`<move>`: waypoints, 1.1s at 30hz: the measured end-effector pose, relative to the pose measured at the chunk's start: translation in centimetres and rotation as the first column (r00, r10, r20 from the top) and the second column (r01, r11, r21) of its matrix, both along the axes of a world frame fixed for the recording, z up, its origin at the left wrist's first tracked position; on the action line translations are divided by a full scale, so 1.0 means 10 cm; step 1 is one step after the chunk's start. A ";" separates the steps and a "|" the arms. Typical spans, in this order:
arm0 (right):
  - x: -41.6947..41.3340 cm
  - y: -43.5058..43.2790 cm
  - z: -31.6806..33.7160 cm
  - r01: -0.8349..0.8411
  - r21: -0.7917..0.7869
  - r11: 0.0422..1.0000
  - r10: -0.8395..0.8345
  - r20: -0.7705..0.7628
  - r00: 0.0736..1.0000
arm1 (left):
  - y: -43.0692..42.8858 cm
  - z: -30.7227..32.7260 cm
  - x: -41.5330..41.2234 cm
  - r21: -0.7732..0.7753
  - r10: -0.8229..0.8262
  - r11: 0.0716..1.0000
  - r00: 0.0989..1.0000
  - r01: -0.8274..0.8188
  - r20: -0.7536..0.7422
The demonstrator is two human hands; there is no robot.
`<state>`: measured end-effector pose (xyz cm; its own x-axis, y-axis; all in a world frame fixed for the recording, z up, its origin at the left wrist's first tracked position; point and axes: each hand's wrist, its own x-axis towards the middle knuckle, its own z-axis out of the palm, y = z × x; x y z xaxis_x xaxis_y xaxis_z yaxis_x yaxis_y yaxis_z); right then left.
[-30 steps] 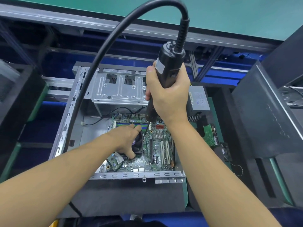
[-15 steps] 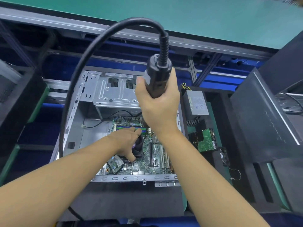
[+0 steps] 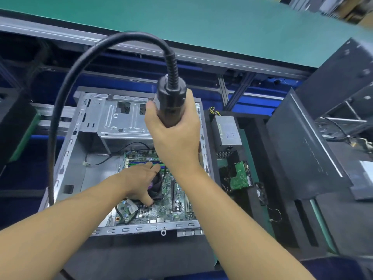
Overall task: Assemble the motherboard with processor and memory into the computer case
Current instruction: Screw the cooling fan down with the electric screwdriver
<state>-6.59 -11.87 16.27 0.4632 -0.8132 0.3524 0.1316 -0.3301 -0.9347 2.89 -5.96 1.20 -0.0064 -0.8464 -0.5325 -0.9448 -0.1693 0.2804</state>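
Note:
An open grey computer case [image 3: 66,158] lies flat before me with a green motherboard [image 3: 171,211] inside its right half. My right hand [image 3: 175,138] grips a black electric screwdriver [image 3: 171,102] upright above the board; its thick black cable [image 3: 60,102] arcs up and down to the left. My left hand [image 3: 139,182] rests on the black processor fan [image 3: 156,188], with the thumb down by the fan's near edge. Memory sticks [image 3: 141,163] lie just beyond the fingers. The screwdriver's tip is hidden behind my right hand.
A metal drive cage [image 3: 119,120] fills the case's far end. To the right, black foam trays hold a grey power supply [image 3: 228,130] and a hard drive with a green board [image 3: 240,176]. A dark case panel [image 3: 302,150] leans at far right. A green conveyor [image 3: 201,23] runs behind.
My right hand has shifted the screwdriver leftward, closer to the middle of the case. My left hand stays on the fan.

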 end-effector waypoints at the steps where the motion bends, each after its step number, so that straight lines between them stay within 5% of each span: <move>1: 0.01 0.02 0.00 0.026 0.013 1.000 -0.026 0.001 1.000 | 0.01 0.01 0.00 0.002 0.012 1.000 1.000 -0.012 0.005; 9: -0.02 -0.03 0.04 0.003 -0.013 1.000 -0.004 -0.059 0.998 | 0.06 -0.08 -0.06 -0.085 0.022 0.996 0.995 -0.014 0.097; 16: -0.12 -0.30 0.06 -0.300 0.052 0.953 0.300 0.000 0.954 | 0.07 -0.14 -0.06 -0.094 0.031 0.995 0.991 -0.019 0.128; 33: -0.16 -0.25 0.00 -0.335 0.067 0.940 0.338 -0.040 0.940 | 0.12 -0.19 -0.05 -0.194 0.020 0.981 0.988 0.010 0.154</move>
